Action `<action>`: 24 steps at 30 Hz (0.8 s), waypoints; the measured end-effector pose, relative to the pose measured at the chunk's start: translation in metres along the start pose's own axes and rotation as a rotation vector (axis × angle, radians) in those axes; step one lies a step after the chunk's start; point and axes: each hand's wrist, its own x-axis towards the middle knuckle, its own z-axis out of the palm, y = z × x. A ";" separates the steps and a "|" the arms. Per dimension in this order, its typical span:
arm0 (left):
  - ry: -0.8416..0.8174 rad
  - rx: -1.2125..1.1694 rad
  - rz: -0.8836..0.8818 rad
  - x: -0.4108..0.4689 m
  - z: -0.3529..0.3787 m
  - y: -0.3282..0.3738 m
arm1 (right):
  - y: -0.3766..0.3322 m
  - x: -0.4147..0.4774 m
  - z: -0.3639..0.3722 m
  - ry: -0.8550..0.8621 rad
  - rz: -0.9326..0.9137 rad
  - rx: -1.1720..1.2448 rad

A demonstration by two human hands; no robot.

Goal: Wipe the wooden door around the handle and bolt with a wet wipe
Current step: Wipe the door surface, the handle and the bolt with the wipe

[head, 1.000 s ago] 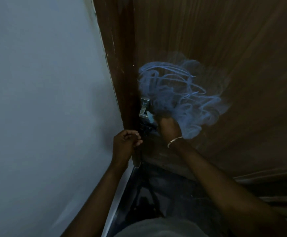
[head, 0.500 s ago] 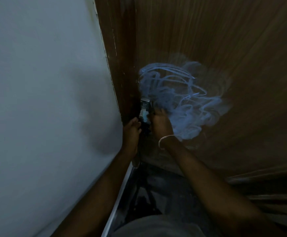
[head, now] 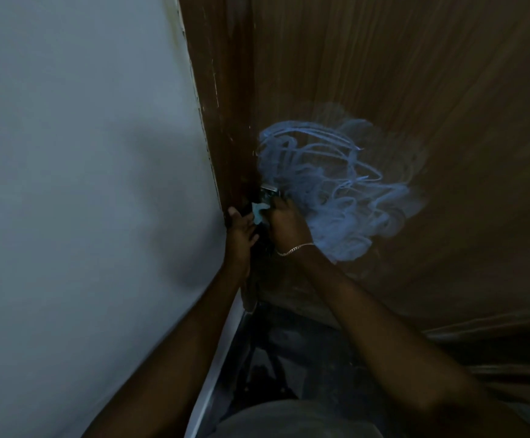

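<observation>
Wooden door (head: 383, 74): right hand (head: 289, 224) pinches wet wipe (head: 258, 214).

no legible text, labels or numbers

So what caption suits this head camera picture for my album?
The left hand and right hand meet at a blue wet wipe below the metal bolt of a swirl-streaked wooden door.

Dim bluish light, soft shadow on the wall (head: 169, 248), wide-angle bending at edges, slight blur
</observation>
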 end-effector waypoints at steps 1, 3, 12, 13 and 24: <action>-0.007 0.008 0.001 0.002 -0.001 0.000 | 0.004 -0.005 0.000 0.022 0.010 -0.006; -0.013 0.022 0.002 0.003 -0.003 0.001 | 0.013 -0.014 0.000 0.060 0.018 -0.033; -0.014 -0.002 -0.032 0.001 -0.004 0.005 | -0.012 0.001 0.015 0.038 0.056 -0.065; -0.030 -0.003 -0.036 0.002 -0.005 0.005 | -0.009 -0.003 0.017 0.057 0.080 -0.080; -0.059 0.021 -0.077 0.004 -0.006 0.009 | -0.009 -0.001 0.020 0.042 0.094 -0.057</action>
